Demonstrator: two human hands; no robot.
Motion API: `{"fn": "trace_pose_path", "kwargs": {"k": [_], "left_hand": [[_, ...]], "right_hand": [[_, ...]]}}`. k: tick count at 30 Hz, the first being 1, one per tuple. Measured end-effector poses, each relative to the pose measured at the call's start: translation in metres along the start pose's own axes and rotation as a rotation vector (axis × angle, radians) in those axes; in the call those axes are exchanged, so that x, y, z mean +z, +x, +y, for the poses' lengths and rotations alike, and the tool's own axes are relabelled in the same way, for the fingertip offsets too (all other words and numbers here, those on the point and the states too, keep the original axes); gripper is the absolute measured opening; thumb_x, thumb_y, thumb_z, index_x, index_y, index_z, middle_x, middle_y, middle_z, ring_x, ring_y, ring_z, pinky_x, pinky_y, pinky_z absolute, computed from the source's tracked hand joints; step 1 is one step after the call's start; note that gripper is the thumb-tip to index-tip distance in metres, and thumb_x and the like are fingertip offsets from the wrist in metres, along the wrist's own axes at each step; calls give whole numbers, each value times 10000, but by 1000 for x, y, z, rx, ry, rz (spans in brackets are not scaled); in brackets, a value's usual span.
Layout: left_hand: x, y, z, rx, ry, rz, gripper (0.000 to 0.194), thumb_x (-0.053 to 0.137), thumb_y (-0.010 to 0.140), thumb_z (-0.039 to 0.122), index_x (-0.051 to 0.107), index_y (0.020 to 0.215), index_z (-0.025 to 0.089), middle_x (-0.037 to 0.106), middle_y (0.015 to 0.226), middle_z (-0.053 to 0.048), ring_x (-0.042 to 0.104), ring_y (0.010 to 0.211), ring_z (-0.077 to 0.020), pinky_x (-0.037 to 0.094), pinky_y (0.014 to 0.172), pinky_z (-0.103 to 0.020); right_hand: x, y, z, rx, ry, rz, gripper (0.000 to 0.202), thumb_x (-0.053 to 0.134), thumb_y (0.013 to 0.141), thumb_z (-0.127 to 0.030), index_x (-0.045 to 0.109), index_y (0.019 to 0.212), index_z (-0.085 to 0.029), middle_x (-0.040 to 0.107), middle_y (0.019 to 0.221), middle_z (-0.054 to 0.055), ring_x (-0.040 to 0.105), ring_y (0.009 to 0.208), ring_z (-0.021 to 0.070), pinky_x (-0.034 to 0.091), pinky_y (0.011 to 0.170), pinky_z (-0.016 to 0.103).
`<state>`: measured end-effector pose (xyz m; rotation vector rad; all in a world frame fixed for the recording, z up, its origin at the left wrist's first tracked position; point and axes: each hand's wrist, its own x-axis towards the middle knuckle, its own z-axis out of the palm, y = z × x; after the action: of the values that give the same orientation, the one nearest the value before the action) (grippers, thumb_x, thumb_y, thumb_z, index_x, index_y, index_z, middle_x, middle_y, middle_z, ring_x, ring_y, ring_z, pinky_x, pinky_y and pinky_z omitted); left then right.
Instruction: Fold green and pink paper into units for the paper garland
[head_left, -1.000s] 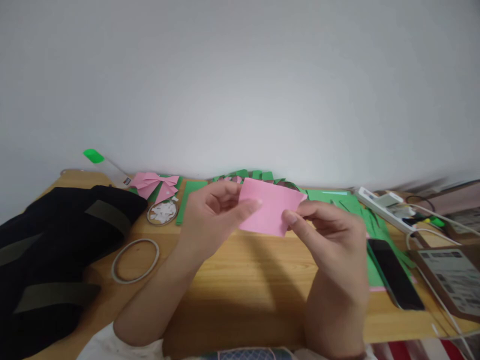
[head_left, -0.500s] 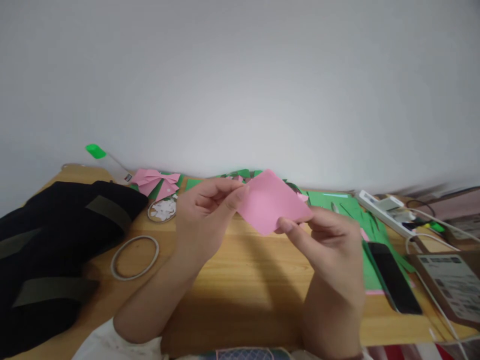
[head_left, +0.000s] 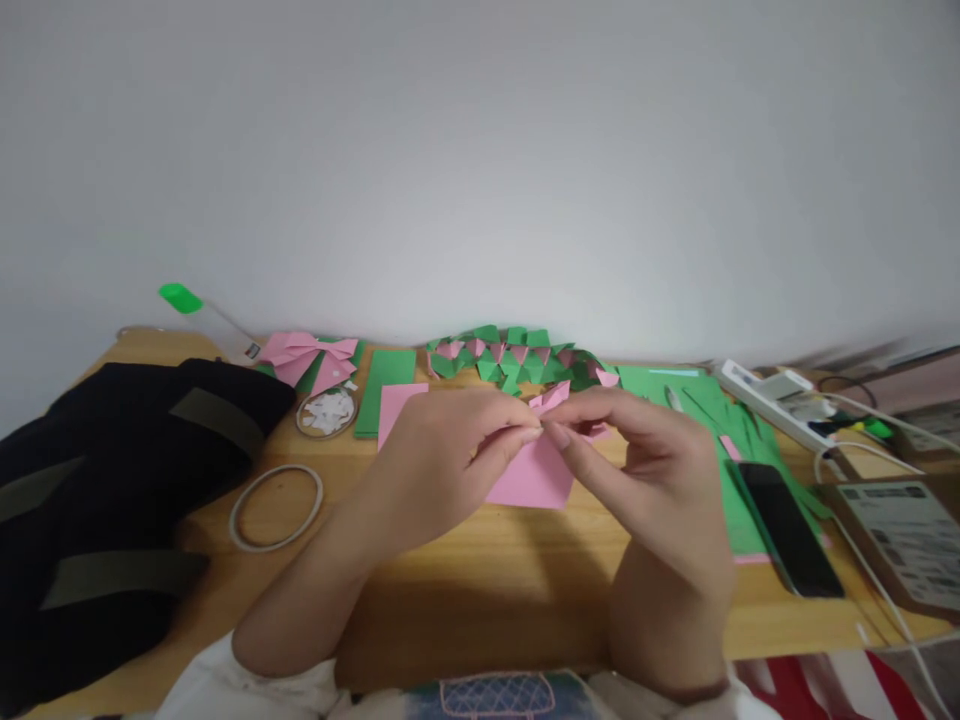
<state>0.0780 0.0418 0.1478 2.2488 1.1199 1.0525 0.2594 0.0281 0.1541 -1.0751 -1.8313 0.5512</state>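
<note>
My left hand (head_left: 465,455) and my right hand (head_left: 645,450) meet at the fingertips above the middle of the wooden table. Both pinch the upper part of a pink paper square (head_left: 536,478), whose lower part hangs below the fingers. Another pink sheet (head_left: 397,405) shows partly behind my left hand, beside green paper (head_left: 386,385). Beyond my hands lies a row of folded green and pink paper pieces (head_left: 517,355). A pink paper bow (head_left: 311,358) rests at the back left.
On the left are black cloth (head_left: 127,480), a ring (head_left: 276,508) and a round dish of white scraps (head_left: 327,411). To the right lie green sheets (head_left: 739,525), a phone (head_left: 786,530), a power strip (head_left: 772,405) with cables and a cardboard box (head_left: 892,540).
My hands have come together at the fingertips. The pink square has turned and sits lower, its upper part now between both hands. The folded row and the pink sheet behind have come into view.
</note>
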Motion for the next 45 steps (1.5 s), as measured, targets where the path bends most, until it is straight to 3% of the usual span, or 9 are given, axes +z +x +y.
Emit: {"fn": "trace_pose_path", "kwargs": {"k": [12, 19, 25, 32, 39, 43, 45], "left_hand": [[-1, -1, -1, 75, 22, 20, 158, 590, 887, 96, 663, 807, 211, 688, 712, 94, 596, 645, -56, 394, 611, -169], [-11, -2, -3, 56, -15, 93, 151, 593, 879, 94, 623, 764, 186, 671, 704, 85, 592, 635, -48, 406, 600, -151], [-6, -3, 2, 103, -60, 54, 152, 561, 903, 89, 629, 815, 193, 651, 704, 78, 567, 641, -56, 415, 633, -171], [-6, -2, 4, 116, -47, 53, 130, 545, 914, 103, 624, 851, 184, 657, 729, 60, 577, 655, -66, 436, 635, -186], [-20, -4, -7, 108, -20, 214, 136, 590, 897, 119, 645, 823, 219, 703, 743, 60, 641, 671, -80, 482, 589, -187], [-22, -3, -8, -25, -150, 394, 165, 618, 865, 84, 703, 831, 221, 731, 705, 57, 693, 669, -91, 559, 656, -186], [-20, -2, -4, -103, -300, 401, 161, 647, 847, 84, 731, 831, 220, 752, 714, 54, 711, 672, -85, 574, 654, -157]], "right_hand": [[-9, 3, -3, -88, -119, 1, 160, 683, 751, -63, 679, 714, -219, 712, 621, -59, 646, 563, 84, 505, 555, 184], [-22, -5, 2, 53, -76, 193, 133, 711, 777, -121, 706, 763, -253, 737, 707, -31, 658, 635, 131, 506, 586, 264], [-6, -4, -5, -51, -6, 49, 109, 702, 802, -115, 689, 801, -223, 716, 676, -47, 634, 617, 100, 493, 576, 242], [-4, -7, -6, -71, -41, 105, 151, 716, 791, -94, 680, 783, -240, 697, 663, -62, 633, 623, 92, 483, 583, 229], [-12, -8, 1, 81, 53, 215, 152, 731, 788, -118, 719, 761, -267, 705, 677, -37, 622, 601, 114, 491, 559, 249], [-15, -6, 7, 185, 164, 304, 146, 741, 788, -137, 736, 731, -272, 713, 664, -35, 620, 584, 102, 474, 506, 224], [-16, -4, 10, 217, 235, 292, 141, 749, 781, -144, 743, 723, -272, 710, 648, -37, 611, 562, 90, 468, 479, 206]]}}
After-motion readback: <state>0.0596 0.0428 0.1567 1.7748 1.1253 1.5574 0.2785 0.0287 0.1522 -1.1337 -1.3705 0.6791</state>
